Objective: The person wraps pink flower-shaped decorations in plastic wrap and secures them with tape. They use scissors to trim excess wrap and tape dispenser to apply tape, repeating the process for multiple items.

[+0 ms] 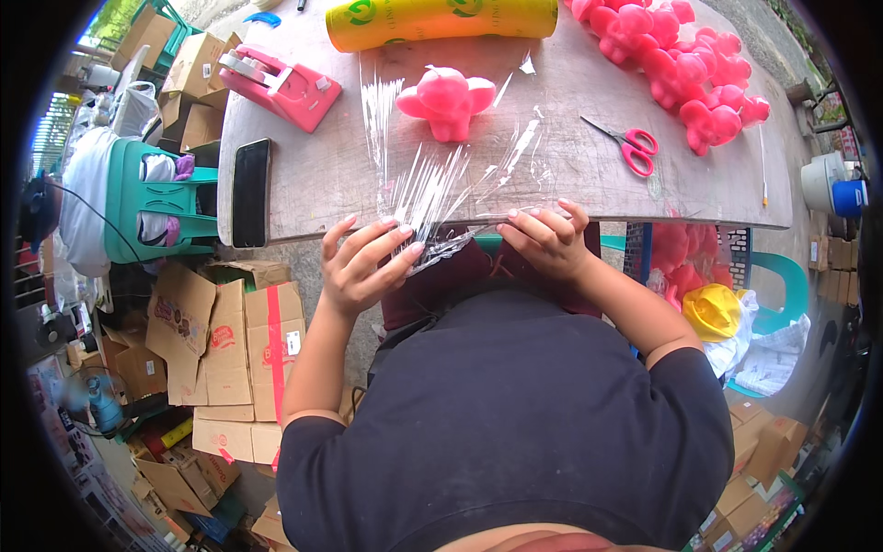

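Note:
A sheet of clear cling film (431, 190) stretches over the table from the yellow film roll (441, 21) to the near edge. My left hand (369, 262) and my right hand (548, 238) both hold its near edge, bunched and hanging a little past the table's edge. On the film stands a pink figure (447, 103), seemingly wax, with rounded side lobes. Scissors with pink handles (636, 150) lie to the right, blades partly apart. Several similar pink figures (662, 62) cluster at the back right.
A pink tape dispenser (286, 86) and a dark phone (252, 193) are on the table's left side. Cardboard boxes (227, 338) and a green plastic stool (159, 200) stand left. At the right, a crate (638, 255) holds pink items beside a yellow bag (710, 312).

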Demonstrator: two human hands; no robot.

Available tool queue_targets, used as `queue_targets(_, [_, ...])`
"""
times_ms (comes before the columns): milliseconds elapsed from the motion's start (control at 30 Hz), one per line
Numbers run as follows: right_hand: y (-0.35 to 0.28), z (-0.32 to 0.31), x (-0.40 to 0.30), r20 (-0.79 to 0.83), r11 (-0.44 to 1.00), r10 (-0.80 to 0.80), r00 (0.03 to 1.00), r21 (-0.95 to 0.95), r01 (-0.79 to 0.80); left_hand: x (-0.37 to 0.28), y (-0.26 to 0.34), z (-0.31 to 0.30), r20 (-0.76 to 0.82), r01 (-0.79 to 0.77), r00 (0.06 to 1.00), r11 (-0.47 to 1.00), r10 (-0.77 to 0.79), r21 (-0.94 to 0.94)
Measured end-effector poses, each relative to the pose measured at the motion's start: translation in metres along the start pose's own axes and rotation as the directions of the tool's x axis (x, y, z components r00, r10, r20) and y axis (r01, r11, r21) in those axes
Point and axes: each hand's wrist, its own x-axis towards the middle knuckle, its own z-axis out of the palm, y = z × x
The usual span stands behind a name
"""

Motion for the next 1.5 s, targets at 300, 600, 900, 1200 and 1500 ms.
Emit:
queue_targets(300, [0.016, -0.042, 0.017, -0.059, 0.891, 0.159, 0.986, 0.439, -0.117, -0.01, 0.002, -0.015, 0.076, 0.192, 0.981, 0.962, -0.181, -0.195])
queue_targets(600, [-0.007, -0.028, 0.012, -0.051, 0.963, -0.144, 0.988, 0.221, 0.152, -0.005, 0.002, -0.026, 0.074, 0.234, 0.972, 0.957, -0.224, -0.171])
queue_targets(900, [-0.023, 0.01, 0.021, 0.048, 0.995, 0.017, 0.999, 0.1, -0.022, -0.007, 0.002, -0.03, 0.087, 0.17, 0.982, 0.985, -0.166, -0.036])
queue_targets(1200, [0.004, -0.056, 0.067, -0.043, 0.947, 0.081, 0.996, 0.314, -0.064, 0.003, 0.005, -0.022, -0.202, 0.266, 0.921, 0.917, -0.332, -0.296])
queue_targets(1500, [0.019, -0.057, 0.078, -0.034, 0.909, 0.063, 0.997, 0.415, -0.044, 0.02, 0.009, -0.012, -0.064, 0.109, 0.991, 0.988, -0.116, -0.106])
